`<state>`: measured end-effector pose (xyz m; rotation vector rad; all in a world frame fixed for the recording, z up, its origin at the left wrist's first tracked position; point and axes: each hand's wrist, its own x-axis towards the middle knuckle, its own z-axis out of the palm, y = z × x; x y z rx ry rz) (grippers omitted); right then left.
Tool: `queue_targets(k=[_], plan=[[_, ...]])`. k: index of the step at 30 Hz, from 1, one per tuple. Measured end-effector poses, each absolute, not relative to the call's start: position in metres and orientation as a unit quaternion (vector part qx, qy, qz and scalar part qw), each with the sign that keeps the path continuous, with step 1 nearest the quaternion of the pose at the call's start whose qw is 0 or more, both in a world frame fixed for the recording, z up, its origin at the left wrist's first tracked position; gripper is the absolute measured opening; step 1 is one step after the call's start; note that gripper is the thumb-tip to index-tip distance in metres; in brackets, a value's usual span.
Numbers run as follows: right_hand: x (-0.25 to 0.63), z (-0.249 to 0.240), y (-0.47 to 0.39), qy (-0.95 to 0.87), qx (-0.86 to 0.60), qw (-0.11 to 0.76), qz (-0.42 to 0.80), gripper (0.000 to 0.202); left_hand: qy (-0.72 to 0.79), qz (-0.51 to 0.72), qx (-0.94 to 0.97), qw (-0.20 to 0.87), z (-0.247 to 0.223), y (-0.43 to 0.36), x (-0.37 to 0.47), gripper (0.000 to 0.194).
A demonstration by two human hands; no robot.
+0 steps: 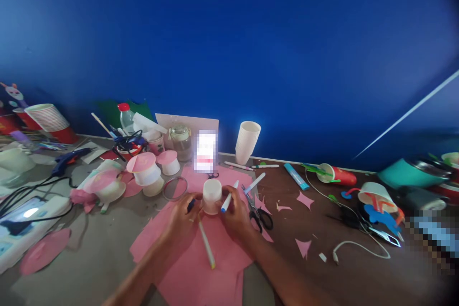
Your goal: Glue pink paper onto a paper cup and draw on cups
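Observation:
An upturned white paper cup (212,191) stands between my two hands over pink paper. My left hand (181,213) is closed at the cup's left side, with a small dark blue piece (191,205), which looks like a marker cap, showing between its fingers. On the cup's other side, my right hand (236,211) grips a white marker (230,197) with its blue end pointing down toward me; its fingers are close against the cup. Below the cup, a white marker with a yellow end (207,245) lies on the pink paper sheets (190,275).
Black scissors (261,217) lie right of my right hand, near pink scraps (303,247). Stacked paper cups (247,141) stand by the wall behind a phone-like lit screen (205,150). Pink-topped cups (143,167), a glass jar (180,141) and a glue gun (70,158) are left.

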<state>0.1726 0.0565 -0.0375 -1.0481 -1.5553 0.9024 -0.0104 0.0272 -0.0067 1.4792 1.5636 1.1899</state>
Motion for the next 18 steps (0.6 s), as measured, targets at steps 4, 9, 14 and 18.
queue_targets(k=[4,9,14,18], plan=[[0.172,-0.028,0.055,-0.569,-0.419,0.575,0.413,0.030,0.567,0.449,0.565,0.397,0.005,0.030,-0.006,0.037],[0.174,-0.020,0.055,-0.522,-0.408,0.593,0.458,0.028,0.501,0.457,0.548,0.490,0.004,0.048,0.000,0.063],[0.181,-0.019,0.060,-0.551,-0.415,0.567,0.452,0.033,0.436,0.408,0.556,0.578,0.001,0.057,0.004,0.065],[0.185,-0.016,0.061,-0.557,-0.422,0.574,0.426,0.036,0.427,0.404,0.541,0.602,0.003,0.056,0.002,0.071]])
